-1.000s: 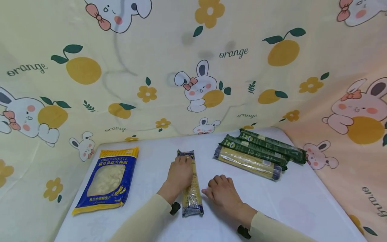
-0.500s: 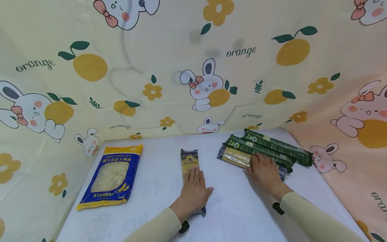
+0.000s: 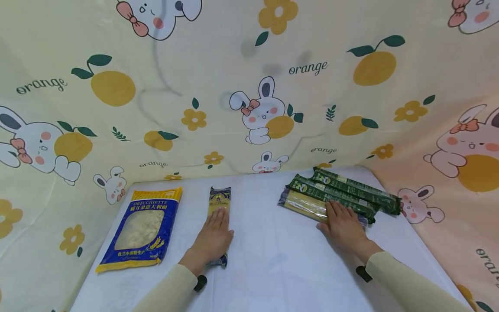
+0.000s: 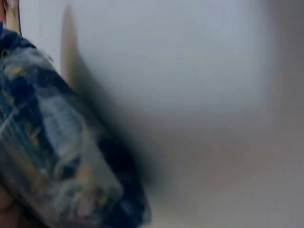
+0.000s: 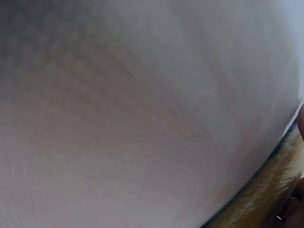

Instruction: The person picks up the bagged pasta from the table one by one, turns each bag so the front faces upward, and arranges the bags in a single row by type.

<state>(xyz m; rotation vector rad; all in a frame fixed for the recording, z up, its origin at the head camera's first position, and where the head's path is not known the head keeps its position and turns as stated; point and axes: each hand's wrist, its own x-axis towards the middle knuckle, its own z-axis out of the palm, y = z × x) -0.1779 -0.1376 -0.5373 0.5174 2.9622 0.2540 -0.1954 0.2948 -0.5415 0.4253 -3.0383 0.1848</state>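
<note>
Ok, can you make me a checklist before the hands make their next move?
1. Left hand on the narrow pasta packet: ok, its fingers lie along it.
2. Right hand on the yellow pasta pack: ok.
3. Right hand gripping that pack firmly: cannot tell.
4. Orecchiette bag apart from the narrow pasta packet: ok.
5. Yellow pasta pack clear of the green packets: not ok, no gap shows.

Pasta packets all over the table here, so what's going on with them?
A person has both hands on packets. The left hand lies over the narrow packet, fingers out along it. The right hand rests on the yellow packet, with two green packets just behind it. The blue bag lies untouched at the person's left.
</note>
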